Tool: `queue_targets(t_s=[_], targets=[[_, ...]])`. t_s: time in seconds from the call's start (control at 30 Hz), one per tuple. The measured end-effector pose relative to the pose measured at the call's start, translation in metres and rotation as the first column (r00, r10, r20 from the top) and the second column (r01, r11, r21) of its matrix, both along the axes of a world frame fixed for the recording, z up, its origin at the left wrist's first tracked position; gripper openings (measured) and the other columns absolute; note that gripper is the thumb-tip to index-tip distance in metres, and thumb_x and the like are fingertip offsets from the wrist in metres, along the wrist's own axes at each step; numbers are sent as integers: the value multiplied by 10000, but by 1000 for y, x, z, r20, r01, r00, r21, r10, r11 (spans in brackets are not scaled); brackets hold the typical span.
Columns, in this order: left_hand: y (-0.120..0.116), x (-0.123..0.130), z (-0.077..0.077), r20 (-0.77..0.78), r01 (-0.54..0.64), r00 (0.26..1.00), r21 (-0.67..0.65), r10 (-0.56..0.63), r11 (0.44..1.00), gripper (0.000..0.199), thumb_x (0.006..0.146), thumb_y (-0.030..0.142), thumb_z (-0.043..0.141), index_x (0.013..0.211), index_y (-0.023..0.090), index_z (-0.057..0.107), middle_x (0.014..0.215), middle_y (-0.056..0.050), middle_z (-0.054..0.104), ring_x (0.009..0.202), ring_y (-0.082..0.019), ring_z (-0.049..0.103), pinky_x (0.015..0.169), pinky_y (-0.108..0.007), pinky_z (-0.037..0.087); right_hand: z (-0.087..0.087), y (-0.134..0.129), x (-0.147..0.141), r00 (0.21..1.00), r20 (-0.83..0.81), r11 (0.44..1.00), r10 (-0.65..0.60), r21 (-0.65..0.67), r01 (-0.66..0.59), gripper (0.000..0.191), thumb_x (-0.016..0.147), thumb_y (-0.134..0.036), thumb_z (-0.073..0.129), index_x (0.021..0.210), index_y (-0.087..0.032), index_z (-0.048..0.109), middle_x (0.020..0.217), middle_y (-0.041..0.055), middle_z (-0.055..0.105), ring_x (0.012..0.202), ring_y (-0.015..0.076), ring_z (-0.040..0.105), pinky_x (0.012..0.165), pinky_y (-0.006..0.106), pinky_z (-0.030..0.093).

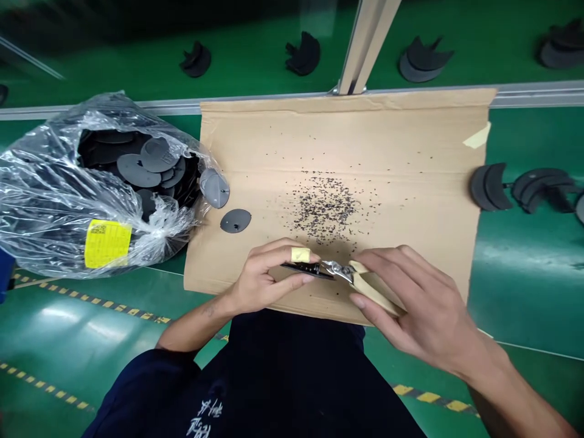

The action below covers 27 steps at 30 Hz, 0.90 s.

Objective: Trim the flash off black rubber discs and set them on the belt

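Observation:
My left hand (269,274), with yellow tape round one finger, pinches a thin black plastic part (310,269) between thumb and fingers. Cream-handled nippers (371,289) are held in my right hand (420,298), and their metal jaws meet the right end of the black part. Both hands are over the near edge of a brown cardboard sheet (424,225). Beyond them, many tiny black scraps (326,207) lie scattered on the cardboard. A dark oval disc (236,221) rests to the left of the scraps.
At the left, a clear plastic bag (50,188) with a yellow label (108,243) is full of dark discs (139,169). Stacked curved black parts (490,187) sit right of the cardboard. A metal rail (538,95) and an upright post (369,45) stand behind it.

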State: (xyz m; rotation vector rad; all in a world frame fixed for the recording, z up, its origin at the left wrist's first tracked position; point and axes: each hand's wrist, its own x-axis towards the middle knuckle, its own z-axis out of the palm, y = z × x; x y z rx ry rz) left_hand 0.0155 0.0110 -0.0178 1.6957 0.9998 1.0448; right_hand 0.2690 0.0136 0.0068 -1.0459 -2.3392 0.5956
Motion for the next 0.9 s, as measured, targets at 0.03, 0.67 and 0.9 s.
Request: queue_targets(t_s=[0.03, 0.67, 0.9], targets=[[0, -1, 0, 1, 5, 1000, 2, -5, 1000, 240, 855, 197, 771, 1091, 162, 742, 979, -78, 754, 913, -157, 705, 825, -272, 598, -1, 1, -1, 1000, 11, 1000, 10, 18, -10, 394, 950, -359, 632, 1295, -184, 558, 1048, 124, 683, 838, 251, 640, 730, 394, 562], [2, -1, -3, -12, 22, 1000, 39, -21, 999, 252, 877, 195, 745, 1128, 170, 749, 971, -87, 779, 873, -165, 730, 792, -276, 619, 2, 10, 0, 997, 48, 992, 57, 110, -62, 236, 956, -282, 658, 1182, -216, 655, 822, 37, 697, 693, 187, 668, 561, 310, 503], [12, -6, 0, -282, 179, 952, 182, -123, 967, 390, 940, 162, 636, 1327, 208, 629, 1037, -85, 722, 913, -158, 688, 793, -273, 595, -4, 15, 3, 989, 139, 978, -39, 209, 9, 229, 958, -297, 650, 1164, -198, 648, 889, 71, 718, 704, 197, 652, 591, 321, 507]])
